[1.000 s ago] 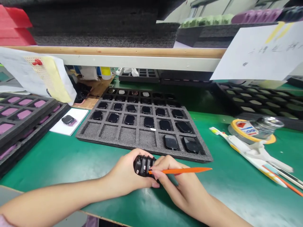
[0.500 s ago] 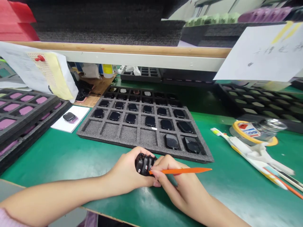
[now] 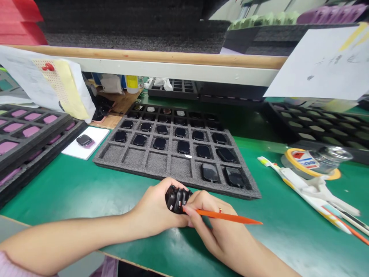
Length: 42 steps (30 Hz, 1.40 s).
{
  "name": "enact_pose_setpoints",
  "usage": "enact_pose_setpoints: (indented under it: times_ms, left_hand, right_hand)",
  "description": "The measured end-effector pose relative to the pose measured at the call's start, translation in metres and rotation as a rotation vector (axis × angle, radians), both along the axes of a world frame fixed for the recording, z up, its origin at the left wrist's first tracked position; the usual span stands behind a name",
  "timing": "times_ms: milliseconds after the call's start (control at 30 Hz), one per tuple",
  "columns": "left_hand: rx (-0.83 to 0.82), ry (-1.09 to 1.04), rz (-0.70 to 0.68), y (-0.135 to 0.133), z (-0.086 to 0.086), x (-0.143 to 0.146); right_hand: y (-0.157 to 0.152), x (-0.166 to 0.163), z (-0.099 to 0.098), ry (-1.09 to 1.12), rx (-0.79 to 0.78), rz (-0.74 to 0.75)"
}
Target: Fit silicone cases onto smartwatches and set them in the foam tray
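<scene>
My left hand [image 3: 154,209] is closed around a small black device [image 3: 175,199] with a few pale spots on its side, held just above the green mat near the front edge. My right hand [image 3: 213,227] pinches a thin orange stick [image 3: 230,217], its near tip touching the device and its far end pointing right. Just beyond both hands lies a grey foam tray [image 3: 161,163] whose cells hold several black devices; the nearest left cells are bare.
Dark trays with purple pieces [image 3: 29,134] sit at the left. A white card [image 3: 83,144] carries one device. At the right lie a tape roll [image 3: 302,161], a white tool [image 3: 308,184] and another dark tray [image 3: 317,123]. A shelf edge [image 3: 173,65] runs overhead.
The far end of the orange stick has dipped lower to the right. Both hands stay on the device in about the same place; the view shifted slightly.
</scene>
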State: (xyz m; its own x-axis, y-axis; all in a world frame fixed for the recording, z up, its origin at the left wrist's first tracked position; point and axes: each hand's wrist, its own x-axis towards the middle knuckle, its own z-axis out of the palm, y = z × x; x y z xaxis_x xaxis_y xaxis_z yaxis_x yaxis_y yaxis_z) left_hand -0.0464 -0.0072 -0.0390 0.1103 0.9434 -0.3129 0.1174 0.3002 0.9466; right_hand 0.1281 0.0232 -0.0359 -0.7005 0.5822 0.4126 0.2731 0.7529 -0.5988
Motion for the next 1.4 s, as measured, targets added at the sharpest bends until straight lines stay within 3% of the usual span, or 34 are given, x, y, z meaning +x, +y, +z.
enact_pose_setpoints:
  times_ms: [333,867,1033,1100,1400]
  left_hand:
    - [-0.004,0.017,0.002,-0.001,0.000,0.000]
    - [-0.006,-0.017,-0.036,0.001,-0.001,-0.001]
    - [-0.041,-0.005,-0.023,0.001,0.002,-0.001]
    - [-0.032,-0.005,-0.029,0.001,0.003,-0.001]
    - [0.005,0.024,-0.034,0.002,0.000,0.000]
  right_hand:
    - [-0.003,-0.001,-0.001,0.027,-0.054,-0.055]
    - [0.002,0.003,0.005,-0.002,-0.161,0.061]
    - [0.004,0.001,0.000,0.192,-0.257,-0.063]
    - [0.003,-0.001,-0.002,0.227,-0.287,-0.037]
    - [0.003,-0.005,-0.005,0.180,-0.025,0.006]
